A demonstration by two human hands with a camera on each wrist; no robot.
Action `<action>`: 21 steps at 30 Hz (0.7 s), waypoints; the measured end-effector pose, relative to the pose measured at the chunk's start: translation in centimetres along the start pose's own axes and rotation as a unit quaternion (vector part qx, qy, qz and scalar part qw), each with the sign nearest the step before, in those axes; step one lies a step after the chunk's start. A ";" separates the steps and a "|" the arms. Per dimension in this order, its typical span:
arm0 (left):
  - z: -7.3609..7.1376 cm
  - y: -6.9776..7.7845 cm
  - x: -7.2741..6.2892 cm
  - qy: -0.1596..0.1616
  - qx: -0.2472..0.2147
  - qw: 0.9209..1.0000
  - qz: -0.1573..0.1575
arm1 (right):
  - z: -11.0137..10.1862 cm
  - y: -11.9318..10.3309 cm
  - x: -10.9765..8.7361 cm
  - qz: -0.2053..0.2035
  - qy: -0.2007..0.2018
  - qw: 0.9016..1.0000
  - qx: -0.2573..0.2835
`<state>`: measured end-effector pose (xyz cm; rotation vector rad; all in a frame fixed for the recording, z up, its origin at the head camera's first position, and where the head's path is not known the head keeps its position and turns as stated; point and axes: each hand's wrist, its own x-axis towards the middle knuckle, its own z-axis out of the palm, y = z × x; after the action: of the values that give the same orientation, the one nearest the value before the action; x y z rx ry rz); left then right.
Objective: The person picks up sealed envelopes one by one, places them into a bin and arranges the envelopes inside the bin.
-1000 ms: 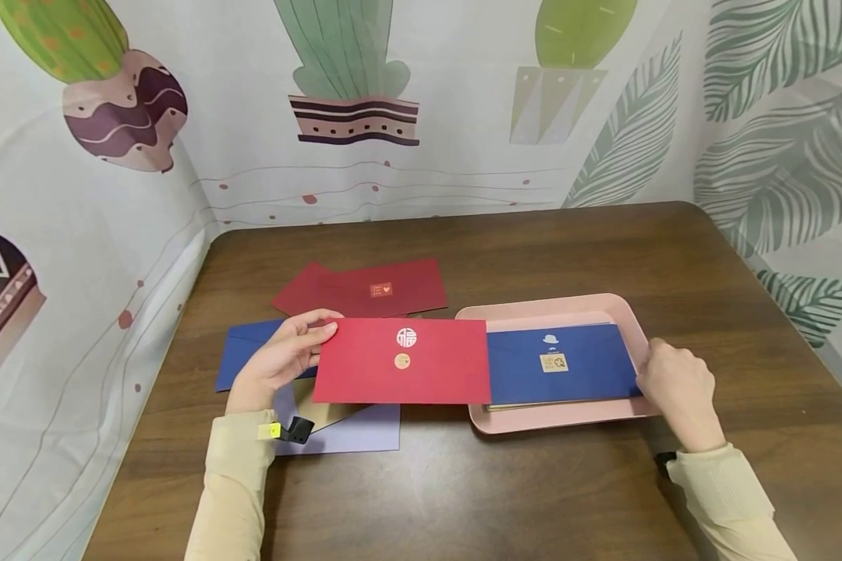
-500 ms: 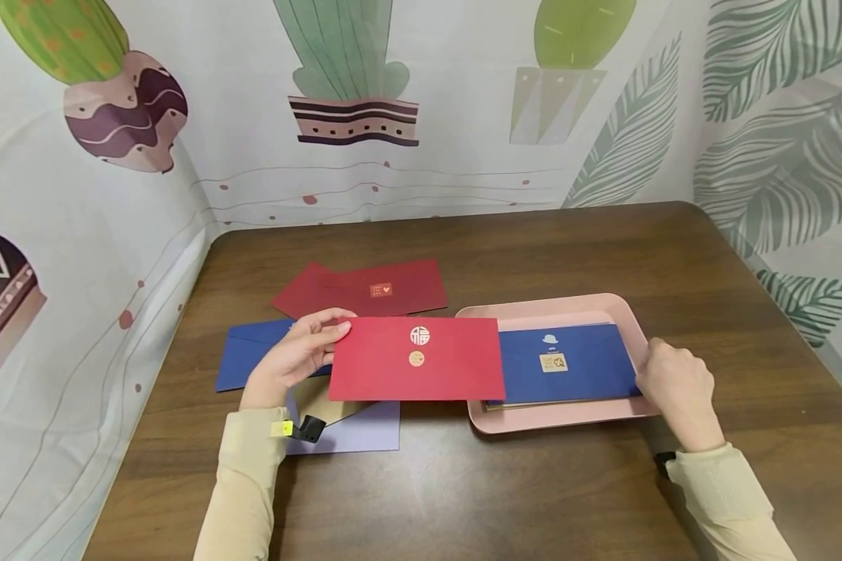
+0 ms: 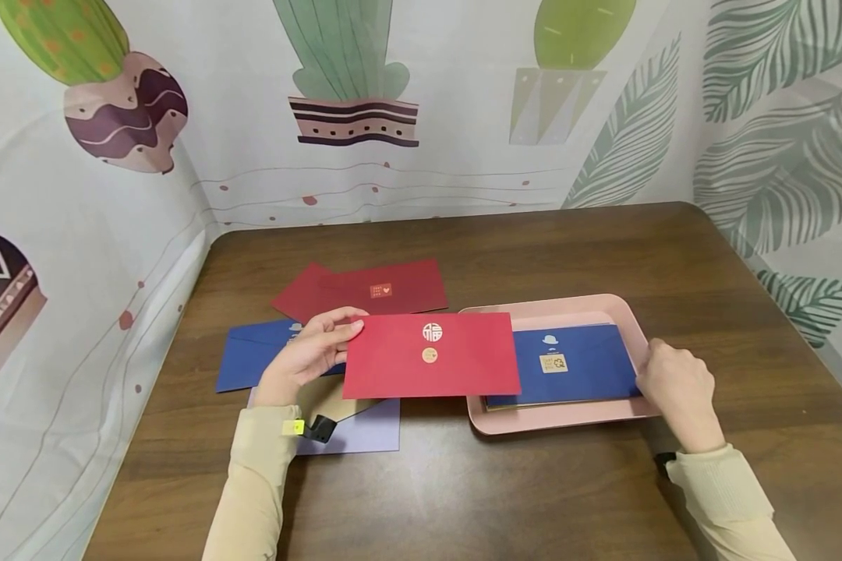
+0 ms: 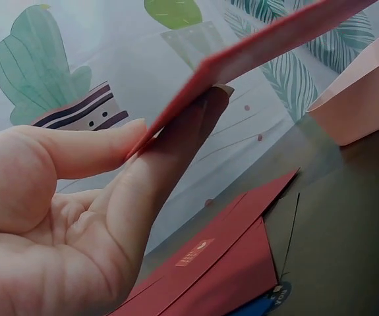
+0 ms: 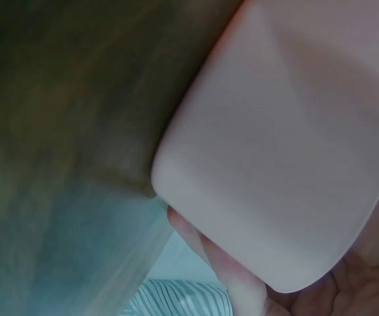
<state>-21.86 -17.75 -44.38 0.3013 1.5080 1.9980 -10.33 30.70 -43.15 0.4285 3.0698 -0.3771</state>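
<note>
A patterned white cloth (image 3: 238, 93) stands behind and to the left of a brown wooden surface (image 3: 477, 499), where all items listed below were inspected. My left hand (image 3: 310, 354) pinches a bright red envelope (image 3: 393, 374) at its upper left corner, the thumb on the near face and the fingers (image 4: 159, 161) behind. The envelope is held raised, its broad face towards the head camera, showing a white round emblem (image 3: 432, 333) and, below that, a gold round sticker (image 3: 429, 355). Seen from the head, its right end overlaps the left part of a pink tray (image 3: 512, 424); the gap between the two cannot be measured by eye. My right hand (image 3: 676, 386) grips the tray at its right wall, the fingers curled against it, as the right wrist view confirms. In the tray lies a blue envelope (image 3: 592, 362) bearing a gold label (image 3: 553, 363), with paler paper edges (image 3: 526, 405) showing beneath. Left of the tray, on the surface: two dark red envelopes (image 3: 410, 284), overlapping, at the back; a second blue one (image 3: 247, 360), partly behind my left hand; and, nearer me, a lavender envelope (image 3: 372, 435), partly covered by my left wrist
</note>
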 end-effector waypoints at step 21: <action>1.8 -0.5 1.6 0.000 0.011 1.000 -0.025 | 0.0 -0.2 -0.1 -0.003 0.007 1.000 -0.001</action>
<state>-21.98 -15.33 -44.58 0.2702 1.5246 1.9427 -10.33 30.51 -43.09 0.4244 3.0846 -0.3741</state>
